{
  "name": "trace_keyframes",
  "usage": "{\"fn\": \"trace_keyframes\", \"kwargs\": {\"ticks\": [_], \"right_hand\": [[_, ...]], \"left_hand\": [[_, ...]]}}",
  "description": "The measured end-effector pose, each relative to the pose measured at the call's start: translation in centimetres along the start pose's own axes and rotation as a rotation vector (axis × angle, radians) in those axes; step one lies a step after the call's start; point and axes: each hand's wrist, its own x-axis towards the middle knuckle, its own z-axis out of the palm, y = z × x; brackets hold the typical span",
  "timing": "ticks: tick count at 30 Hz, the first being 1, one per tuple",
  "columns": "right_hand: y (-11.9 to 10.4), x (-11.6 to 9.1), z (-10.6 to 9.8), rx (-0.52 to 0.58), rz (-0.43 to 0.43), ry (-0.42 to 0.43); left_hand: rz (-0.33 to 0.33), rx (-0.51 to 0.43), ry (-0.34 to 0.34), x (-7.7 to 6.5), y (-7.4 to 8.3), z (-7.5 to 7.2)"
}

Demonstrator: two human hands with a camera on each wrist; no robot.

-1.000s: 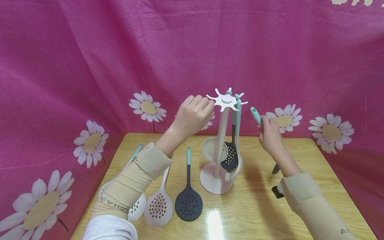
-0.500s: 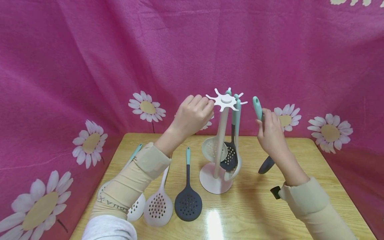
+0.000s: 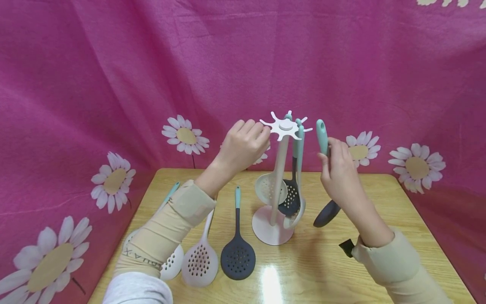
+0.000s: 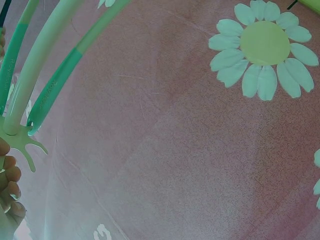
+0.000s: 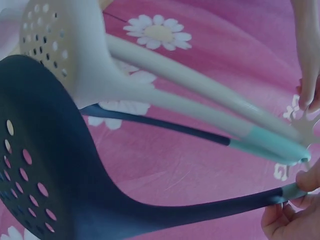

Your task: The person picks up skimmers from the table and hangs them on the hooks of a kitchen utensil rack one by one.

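My left hand [image 3: 247,141] pinches an arm of the star-shaped top of a pale utensil stand [image 3: 280,169]; its fingertips are partly hidden in the head view. Hanging from the stand are a beige skimmer [image 3: 265,188], a dark skimmer [image 3: 290,197] and a pale utensil [image 3: 300,211], all with mint handles. To the right of the stand, my right hand [image 3: 341,169] grips a dark skimmer [image 5: 55,150] by its mint handle. Its holed head hangs down, and the handle's end hole stands up above my fingers, apart from the hooks.
On the wooden table [image 3: 379,261] lie a dark skimmer [image 3: 238,257], a pale pink skimmer [image 3: 200,264] and a white skimmer [image 3: 172,264], the last partly hidden under my left forearm. A pink flowered cloth [image 3: 228,63] hangs behind and at the sides.
My right hand has lifted the dark skimmer and brought it left, nearer the stand. The skimmer has turned more upright and its head now shows lower down. My left hand stays in place.
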Motion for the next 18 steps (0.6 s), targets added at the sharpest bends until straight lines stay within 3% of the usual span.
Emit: {"fn": "trace_keyframes", "kwargs": {"ticks": [18], "right_hand": [[-2.6,-1.2,0.5,0.007,-0.062,-0.046]], "left_hand": [[-0.004,0.001,-0.01,0.0,0.0,-0.2]]}}
